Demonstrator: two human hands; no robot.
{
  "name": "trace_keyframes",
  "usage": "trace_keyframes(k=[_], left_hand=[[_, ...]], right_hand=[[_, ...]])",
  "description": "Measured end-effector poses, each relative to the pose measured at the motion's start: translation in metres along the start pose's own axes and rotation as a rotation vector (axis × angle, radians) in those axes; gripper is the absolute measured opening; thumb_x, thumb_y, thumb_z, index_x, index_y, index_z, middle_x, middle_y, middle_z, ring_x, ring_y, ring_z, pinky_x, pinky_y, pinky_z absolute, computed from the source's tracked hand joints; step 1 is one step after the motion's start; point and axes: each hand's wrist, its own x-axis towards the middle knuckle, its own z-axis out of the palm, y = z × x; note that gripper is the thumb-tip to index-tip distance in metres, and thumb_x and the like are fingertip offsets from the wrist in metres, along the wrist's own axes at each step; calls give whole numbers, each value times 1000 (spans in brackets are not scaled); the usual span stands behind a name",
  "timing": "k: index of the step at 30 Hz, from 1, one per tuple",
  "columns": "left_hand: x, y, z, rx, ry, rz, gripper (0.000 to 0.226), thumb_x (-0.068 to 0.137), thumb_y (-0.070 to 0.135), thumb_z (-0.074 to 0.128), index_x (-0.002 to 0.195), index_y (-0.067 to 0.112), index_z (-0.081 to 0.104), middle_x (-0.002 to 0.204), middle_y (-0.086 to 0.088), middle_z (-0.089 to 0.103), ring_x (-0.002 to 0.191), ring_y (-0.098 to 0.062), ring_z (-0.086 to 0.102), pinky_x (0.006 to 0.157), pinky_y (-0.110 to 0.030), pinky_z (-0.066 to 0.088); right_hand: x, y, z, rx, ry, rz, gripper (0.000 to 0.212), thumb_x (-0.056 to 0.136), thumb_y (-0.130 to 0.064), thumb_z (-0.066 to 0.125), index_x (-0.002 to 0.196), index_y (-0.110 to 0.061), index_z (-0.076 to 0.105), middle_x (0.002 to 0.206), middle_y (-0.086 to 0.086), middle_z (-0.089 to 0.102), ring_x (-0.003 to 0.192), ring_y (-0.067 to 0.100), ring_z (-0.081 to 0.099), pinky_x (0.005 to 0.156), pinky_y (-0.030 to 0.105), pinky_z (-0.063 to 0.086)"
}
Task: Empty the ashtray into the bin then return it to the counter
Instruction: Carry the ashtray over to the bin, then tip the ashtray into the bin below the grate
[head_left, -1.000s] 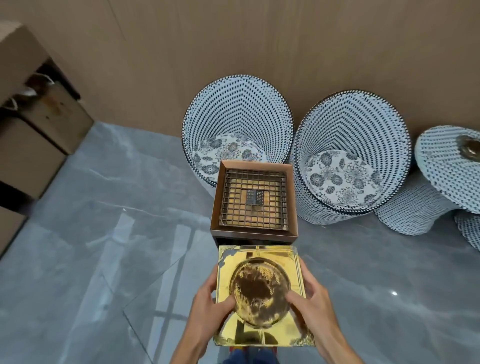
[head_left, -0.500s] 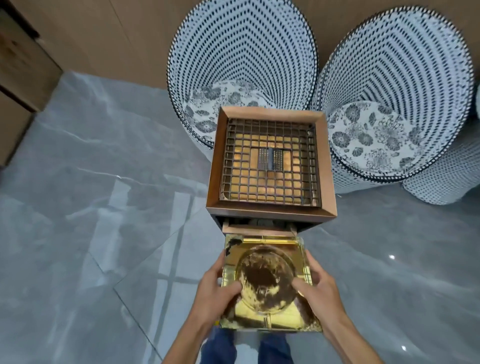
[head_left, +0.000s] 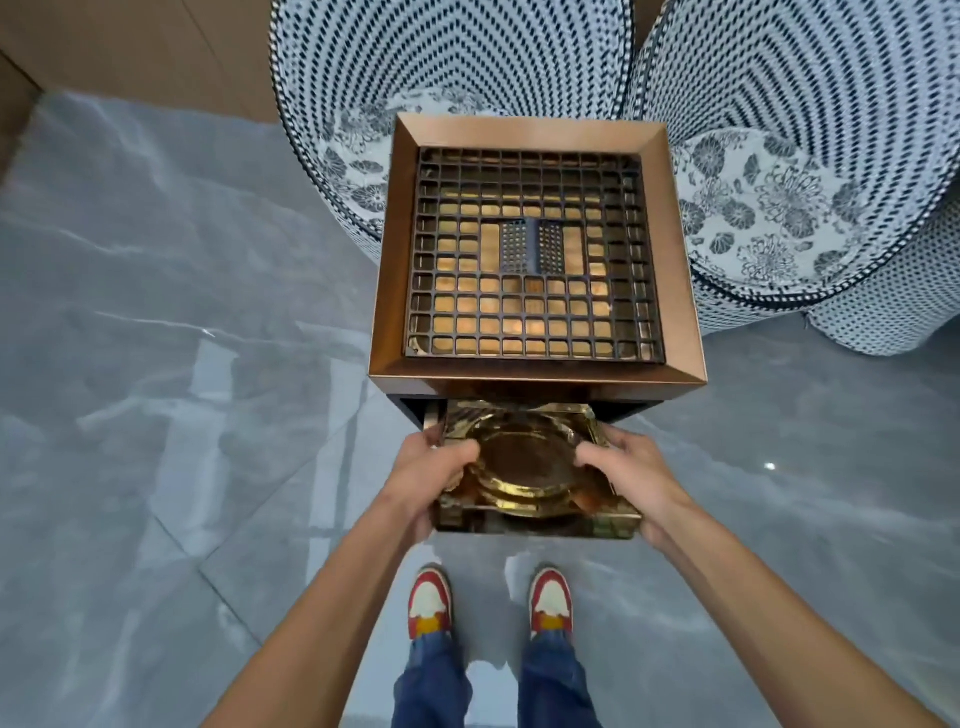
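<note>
A square gold ashtray (head_left: 527, 470) with a dark, stained round bowl is tilted forward, its far edge at the front opening under the bin's top. The bin (head_left: 535, 376) is a tall copper-coloured square box with a black grid (head_left: 532, 254) over its top tray. My left hand (head_left: 428, 480) grips the ashtray's left side, thumb over the bowl rim. On the right side my right hand (head_left: 631, 483) holds it the same way. Whatever lies inside the bin opening is hidden.
Two large tipped-over blue-and-white dotted ceramic pots (head_left: 457, 67) (head_left: 810, 130) lie right behind the bin against a wooden wall. The floor (head_left: 171, 395) is glossy grey marble tile. My feet in red and white shoes (head_left: 428, 603) stand just below the ashtray.
I have moved closer to the bin. The ashtray went from flat in front of the bin to tilted forward with its far edge at the opening under the top.
</note>
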Motion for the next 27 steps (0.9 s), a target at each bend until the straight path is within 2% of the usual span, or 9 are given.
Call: trace_keyframes(k=[2,6,9,13,16,18,23,25,27], left_hand=[[2,7,2,21,-8,-19,34,85,7,71,119,6,64,103,-18,79,98,-33,76,89,-48,63],[5,19,4,-45,-22,-95,34,89,7,70,122,5,62,112,-22,76,104,-37,73,78,-43,63],[6,22,7,-59,11,-125,38,88,6,71,125,4,61,116,-22,73,109,-38,70,84,-45,62],[10,26,8,-68,30,-148,36,87,7,72,122,5,63,115,-21,72,112,-38,68,92,-49,60],[11,24,10,-125,69,-109,35,88,5,71,122,6,63,115,-21,74,108,-38,71,99,-53,58],[13,19,13,-141,95,-78,34,88,7,72,121,10,64,110,-17,76,101,-35,74,90,-49,62],[15,22,11,-68,96,-182,32,83,4,73,113,4,63,95,-18,73,87,-32,73,58,-33,61],[15,24,11,-45,91,-197,34,82,4,73,115,1,63,102,-21,74,95,-35,73,67,-37,64],[15,26,12,-49,91,-209,38,83,4,73,120,-1,63,112,-24,72,104,-38,70,80,-45,62]], right_hand=[[4,-5,-1,-3,-1,23,27,83,-5,70,107,-14,77,87,10,84,74,23,81,53,27,61],[13,-16,-2,-31,-3,66,17,83,-10,73,100,-12,75,70,2,81,61,14,77,44,17,53],[16,-23,-2,-59,13,92,13,82,-12,75,94,-13,72,60,-2,78,66,14,72,41,16,51],[20,-29,0,-43,16,136,28,81,-10,75,108,-8,69,90,13,78,82,26,74,64,32,59],[20,-28,1,-11,35,115,19,83,-9,73,102,-12,70,91,12,78,80,24,74,62,30,61],[21,-26,1,12,70,92,18,85,-10,73,102,-15,71,91,7,77,75,17,72,48,20,56],[18,-28,1,-5,46,191,14,84,-7,74,97,-10,71,79,10,74,63,19,71,40,19,51],[17,-28,2,-23,49,199,18,83,-7,74,101,-7,72,82,12,74,67,21,71,41,19,52],[19,-27,4,-17,56,208,21,82,-6,74,103,-5,71,93,18,76,81,28,74,58,31,62]])
